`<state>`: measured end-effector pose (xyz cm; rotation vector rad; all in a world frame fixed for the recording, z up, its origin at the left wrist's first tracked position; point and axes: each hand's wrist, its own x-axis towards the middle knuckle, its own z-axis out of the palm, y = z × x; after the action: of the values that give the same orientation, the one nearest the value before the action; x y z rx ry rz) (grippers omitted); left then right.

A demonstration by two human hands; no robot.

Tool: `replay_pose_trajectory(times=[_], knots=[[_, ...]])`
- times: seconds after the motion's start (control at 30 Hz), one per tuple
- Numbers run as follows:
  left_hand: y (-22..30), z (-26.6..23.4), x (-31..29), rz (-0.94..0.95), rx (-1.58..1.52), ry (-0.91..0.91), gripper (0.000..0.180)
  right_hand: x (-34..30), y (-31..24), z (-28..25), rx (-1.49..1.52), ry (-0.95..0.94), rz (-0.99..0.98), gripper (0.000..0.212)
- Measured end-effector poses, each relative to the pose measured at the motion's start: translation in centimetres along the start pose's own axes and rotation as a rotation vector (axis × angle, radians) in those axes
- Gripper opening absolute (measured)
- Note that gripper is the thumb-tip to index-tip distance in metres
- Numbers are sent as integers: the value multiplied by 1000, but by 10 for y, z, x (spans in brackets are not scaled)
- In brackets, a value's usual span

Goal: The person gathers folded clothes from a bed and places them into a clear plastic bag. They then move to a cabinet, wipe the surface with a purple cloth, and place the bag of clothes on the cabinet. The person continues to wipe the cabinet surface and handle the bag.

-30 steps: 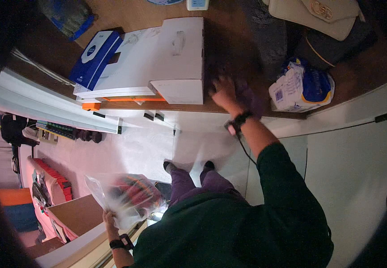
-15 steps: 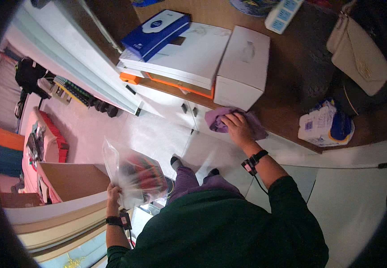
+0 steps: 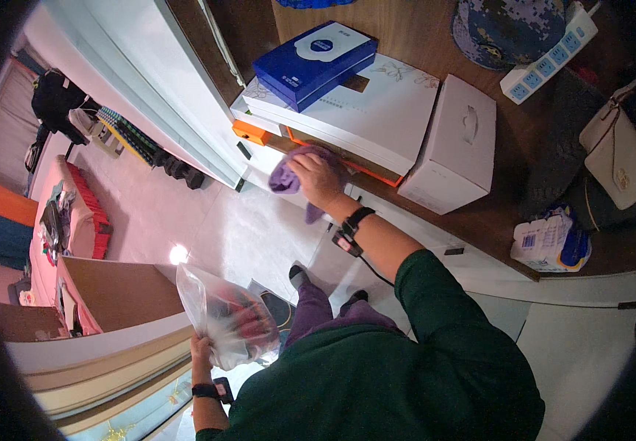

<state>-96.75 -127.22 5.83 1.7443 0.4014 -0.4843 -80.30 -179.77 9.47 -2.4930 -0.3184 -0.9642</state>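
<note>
A person in a dark green top [image 3: 376, 367] stands before a brown wooden tabletop [image 3: 507, 173], where a white carton [image 3: 454, 151] with a handle sits near the front edge. To the left of the white carton, the right-hand grip [image 3: 316, 178] clasps a bunched purple cloth [image 3: 282, 178] by the tabletop's front edge; whether the cloth touches that edge cannot be told. Well apart from the white carton, to its left and closer to the person's body, the left-hand grip [image 3: 200, 347] is clenched on the gathered end of a clear plastic bag [image 3: 218, 316], its red and dark contents blurred through the film. Just left of the white carton lies a wide flat white box [image 3: 387, 110], with a blue box [image 3: 314, 65] on top of it, toward the end away from the carton. Beyond the white carton and to its right are a camouflage cap [image 3: 509, 33] and a white power strip [image 3: 551, 56]. Well to the white carton's right are a beige handbag [image 3: 615, 165] and, nearer the front edge, a white-and-blue wrapped pack [image 3: 545, 242].
</note>
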Motion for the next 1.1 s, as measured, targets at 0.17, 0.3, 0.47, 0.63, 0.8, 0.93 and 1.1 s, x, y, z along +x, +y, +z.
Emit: replay_pose_trajectory(times=[0.17, 0.3, 0.47, 0.63, 0.8, 0.93, 1.1], knots=[[6, -7, 11, -29, 36, 62, 35, 22, 6, 18, -252, -153, 171, 36], [12, -11, 19, 21, 71, -9, 32, -3, 16, 7, -330, -215, 146, 40], [5, -13, 26, 77, 65, 36, 27, -44, 12, -47, 88, -119, 414, 45], [1, -6, 42, 178, 182, -40, 26, -41, -16, -115, 1569, 183, 1126, 48], [5, 17, 46, 232, 17, -68, 29, -24, -38, -155, 1773, 211, 1130, 33], [7, 33, 33, 200, 4, -61, 31, -28, -36, -171, 1702, 102, 797, 37], [0, 48, 6, 189, -93, -64, 30, -50, -7, -229, 1216, 381, 1165, 41]])
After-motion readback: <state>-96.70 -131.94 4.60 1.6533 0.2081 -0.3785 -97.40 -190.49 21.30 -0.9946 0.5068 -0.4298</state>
